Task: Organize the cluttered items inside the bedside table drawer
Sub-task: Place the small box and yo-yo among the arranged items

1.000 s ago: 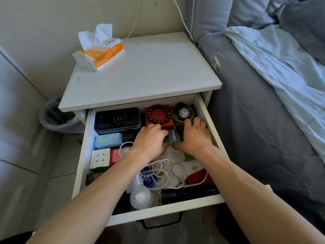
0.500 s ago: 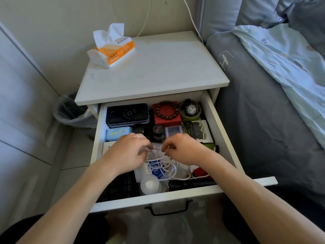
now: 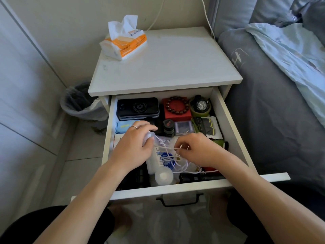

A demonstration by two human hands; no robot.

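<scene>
White pull-out drawer [image 3: 233, 136] of the bedside table, frame centre, open and cluttered. Left hand [image 3: 133, 148] grips a small white plug [image 3: 149, 136]; right hand [image 3: 197, 150] pinches the thin white cable [image 3: 168, 148] tangled mid-drawer. Blue label on the white plastic bottle [image 3: 158, 164] unreadable. Orange-and-white tissue pack [image 3: 125, 44], upper left, print illegible.

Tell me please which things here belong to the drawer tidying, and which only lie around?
Part of the job: left hand and right hand holding the white cable; drawer; wristwatch; bead bracelet; white bottle.

Just lying about: tissue pack; trash bin; bed.
</scene>
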